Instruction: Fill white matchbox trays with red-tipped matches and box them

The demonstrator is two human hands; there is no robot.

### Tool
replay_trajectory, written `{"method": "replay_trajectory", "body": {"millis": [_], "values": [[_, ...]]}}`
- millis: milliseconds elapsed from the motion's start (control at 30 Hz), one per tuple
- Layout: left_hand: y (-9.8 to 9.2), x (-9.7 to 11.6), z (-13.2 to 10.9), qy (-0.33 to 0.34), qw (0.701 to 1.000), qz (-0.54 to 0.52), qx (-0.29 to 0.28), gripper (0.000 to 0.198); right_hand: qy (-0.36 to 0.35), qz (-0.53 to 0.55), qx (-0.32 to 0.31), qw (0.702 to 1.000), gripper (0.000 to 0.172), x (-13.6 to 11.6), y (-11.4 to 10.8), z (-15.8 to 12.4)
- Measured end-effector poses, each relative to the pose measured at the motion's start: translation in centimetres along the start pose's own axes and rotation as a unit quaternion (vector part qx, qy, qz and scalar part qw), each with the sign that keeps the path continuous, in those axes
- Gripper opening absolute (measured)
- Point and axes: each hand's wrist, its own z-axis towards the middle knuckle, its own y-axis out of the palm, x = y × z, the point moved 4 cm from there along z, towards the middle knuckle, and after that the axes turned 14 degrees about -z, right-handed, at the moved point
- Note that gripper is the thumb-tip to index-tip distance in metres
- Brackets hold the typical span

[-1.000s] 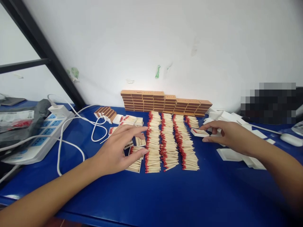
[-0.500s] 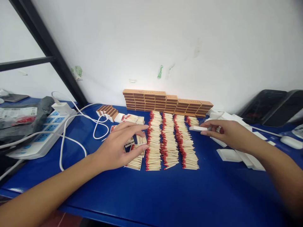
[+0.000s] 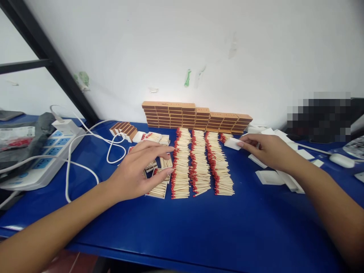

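Observation:
Between the thumb and fingers of my right hand is a white matchbox tray, tilted, at the front of a short row of matches. My left hand is open, thumb and fingers apart, over several trays filled with matches; it partly hides them. Right beside its fingertips runs a long row of red-headed matches. Two more long rows, a middle row and a right row, lie parallel to it on the blue table.
Stacked matchbox sleeves line the wall, with a smaller group of sleeves left of them. More white trays lie loose at the right. A power strip and looping white cable occupy the left side.
My right hand has tilted the white tray and brought it closer to the short match row. My left hand keeps its open shape over the filled trays. The whole view has shifted slightly.

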Motion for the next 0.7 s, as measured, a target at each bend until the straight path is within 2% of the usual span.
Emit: {"method": "replay_trajectory", "body": {"millis": [133,367,500,600,700], "values": [[0.09,-0.05,0.00,0.001,1.000,0.000,0.001,0.045,0.004,-0.017,0.013,1.000,0.047,-0.17,0.16,0.40],[0.22,-0.17,0.06,-0.002,1.000,0.008,-0.001,0.043,0.053,-0.021,0.062,0.996,0.035,-0.09,0.66,0.82],[0.10,-0.08,0.12,-0.007,1.000,0.012,0.001,0.042,-0.001,-0.034,0.088,0.996,0.036,-0.22,0.32,0.49],[0.05,-0.13,0.07,-0.008,1.000,0.014,-0.001,0.042,-0.063,-0.039,0.076,0.994,0.047,-0.20,0.52,0.27],[0.09,-0.17,-0.04,0.004,1.000,0.015,0.001,0.039,-0.090,-0.041,0.063,0.993,0.049,-0.08,0.88,0.36]]}}
